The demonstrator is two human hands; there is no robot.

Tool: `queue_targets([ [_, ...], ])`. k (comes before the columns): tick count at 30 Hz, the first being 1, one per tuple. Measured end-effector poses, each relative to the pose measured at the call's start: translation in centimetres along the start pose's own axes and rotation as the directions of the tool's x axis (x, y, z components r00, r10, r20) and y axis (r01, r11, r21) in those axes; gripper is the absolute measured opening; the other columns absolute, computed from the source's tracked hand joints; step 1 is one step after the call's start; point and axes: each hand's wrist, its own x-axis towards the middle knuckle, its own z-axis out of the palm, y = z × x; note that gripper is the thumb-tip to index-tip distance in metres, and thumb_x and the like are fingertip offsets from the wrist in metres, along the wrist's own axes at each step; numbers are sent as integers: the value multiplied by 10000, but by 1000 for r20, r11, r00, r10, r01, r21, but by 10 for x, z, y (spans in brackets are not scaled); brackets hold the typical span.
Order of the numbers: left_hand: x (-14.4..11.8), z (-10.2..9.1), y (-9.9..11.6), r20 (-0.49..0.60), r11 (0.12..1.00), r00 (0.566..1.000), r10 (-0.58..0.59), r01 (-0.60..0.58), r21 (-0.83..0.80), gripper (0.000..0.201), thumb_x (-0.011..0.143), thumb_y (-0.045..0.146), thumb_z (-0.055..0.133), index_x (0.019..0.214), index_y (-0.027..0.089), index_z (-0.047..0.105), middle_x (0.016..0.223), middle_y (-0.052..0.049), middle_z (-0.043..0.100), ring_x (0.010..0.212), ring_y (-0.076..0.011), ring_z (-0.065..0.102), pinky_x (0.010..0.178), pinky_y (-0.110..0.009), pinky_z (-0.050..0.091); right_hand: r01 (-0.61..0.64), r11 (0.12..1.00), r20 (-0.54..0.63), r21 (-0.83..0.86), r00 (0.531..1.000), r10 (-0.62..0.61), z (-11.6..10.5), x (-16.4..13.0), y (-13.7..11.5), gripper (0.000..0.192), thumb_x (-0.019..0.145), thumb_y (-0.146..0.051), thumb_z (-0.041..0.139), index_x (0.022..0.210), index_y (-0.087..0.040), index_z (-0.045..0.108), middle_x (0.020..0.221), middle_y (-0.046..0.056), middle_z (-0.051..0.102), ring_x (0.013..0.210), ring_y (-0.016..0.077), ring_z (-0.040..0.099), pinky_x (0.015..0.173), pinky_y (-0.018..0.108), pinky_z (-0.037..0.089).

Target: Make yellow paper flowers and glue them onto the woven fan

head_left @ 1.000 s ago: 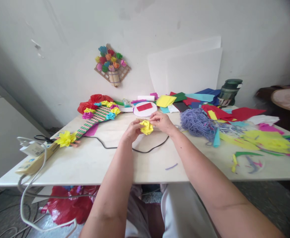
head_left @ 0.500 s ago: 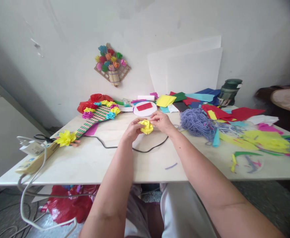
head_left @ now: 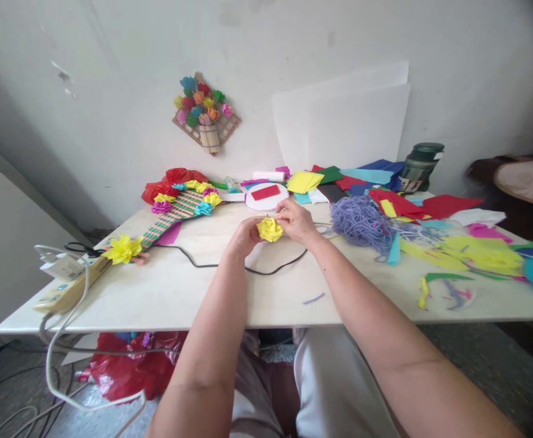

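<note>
Both hands, left hand and right hand, pinch one yellow flower between their fingertips at mid-frame, just above the tabletop. Since a second ago the grip is unchanged; hands and flower sit slightly higher in the frame. One black cord curves beneath them. One purple yarn heap lies right. The near tabletop edge below is bare.

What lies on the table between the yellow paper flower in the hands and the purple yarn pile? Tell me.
Head view: only the right hand and bare table separate yellow paper flower from purple yarn pile.
</note>
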Motion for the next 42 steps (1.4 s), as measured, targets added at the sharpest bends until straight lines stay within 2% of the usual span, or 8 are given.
queue_targets([
  [9,-1,-1,-3,-21,999,1000,18,-19,-33,219,667,233,571,833,110,643,757,-73,661,697,-182,629,576,-275,517,54,991,51,-120,998,-48,-5,0,-9,206,779,-148,533,775,-227,724,996,24,640,789,151,589,644,248,409],
  [17,-5,-2,-5,-14,998,998,63,-63,-11,306,586,174,581,886,139,629,772,-41,654,689,-164,630,593,-274,519,62,998,-15,0,998,-62,6,-2,2,158,771,-172,561,715,-208,704,924,26,631,711,129,564,613,243,411],
  [21,-5,2,-4,34,999,999,37,-36,-17,331,566,124,584,893,145,633,782,-40,661,668,-153,624,584,-260,508,80,995,-50,59,996,-77,7,-2,5,150,760,-168,568,718,-209,705,911,31,625,766,147,577,634,253,425],
  [24,-9,3,-5,10,999,1000,10,-10,-53,290,615,169,587,900,138,635,785,-49,663,679,-165,630,575,-268,514,78,995,-33,62,997,-76,8,-3,3,146,756,-173,573,714,-211,708,920,31,626,770,150,577,649,257,431],
  [28,-19,-3,-8,-63,993,997,-42,35,-115,199,735,264,564,852,121,639,775,-77,666,678,-171,632,601,-282,524,80,997,66,-2,995,-80,12,-6,-8,169,771,-178,563,760,-215,727,969,35,634,777,145,581,654,246,422],
  [32,-28,-9,-11,-92,992,995,-36,24,-126,208,788,272,541,856,103,641,775,-98,667,731,-197,646,640,-311,534,107,991,144,-78,985,-95,15,-9,-19,201,790,-184,547,815,-233,741,995,32,639,819,153,579,686,246,417],
  [36,-33,-11,-13,-90,994,996,19,-29,-106,215,791,244,537,897,91,645,801,-97,674,728,-192,644,623,-304,531,129,989,140,-78,983,-117,17,-11,-20,224,799,-181,537,848,-244,747,1001,35,636,849,158,576,728,250,426],
  [42,-32,-14,-15,-93,998,995,44,-48,-41,246,790,290,577,926,97,646,812,-94,681,667,-174,637,572,-276,512,76,997,133,-19,989,-73,16,-11,-15,219,800,-179,544,860,-241,745,1029,36,631,834,144,592,711,241,438],
])
